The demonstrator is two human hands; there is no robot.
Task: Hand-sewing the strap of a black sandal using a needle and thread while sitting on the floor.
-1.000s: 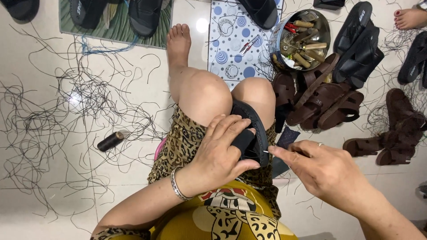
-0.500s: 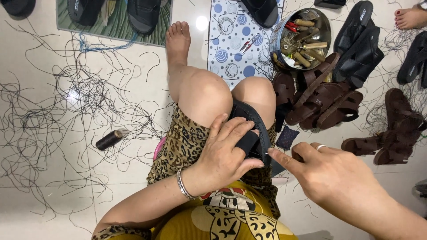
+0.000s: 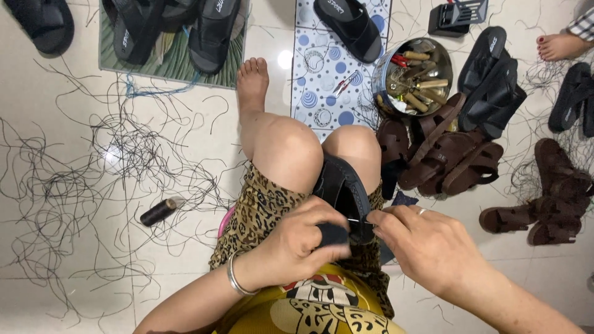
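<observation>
A spool of black thread (image 3: 159,211) lies on the tiled floor at the left. The left hand (image 3: 297,244) curls its fingers around a black sandal (image 3: 344,196) resting in the lap between the knees. The right hand (image 3: 427,244) pinches a thin needle (image 3: 357,221) at the sandal's edge.

Black sandal (image 3: 341,185) on lap, leopard-print brown and black shorts (image 3: 260,210), yellow printed shirt (image 3: 309,312), silver bangle (image 3: 235,279), white mat with blue dots (image 3: 322,80), green mat (image 3: 167,62), dark brown sandals (image 3: 445,154), black thread spool (image 3: 158,212), black thread scraps (image 3: 93,167) on pale floor tiles (image 3: 37,99)
</observation>
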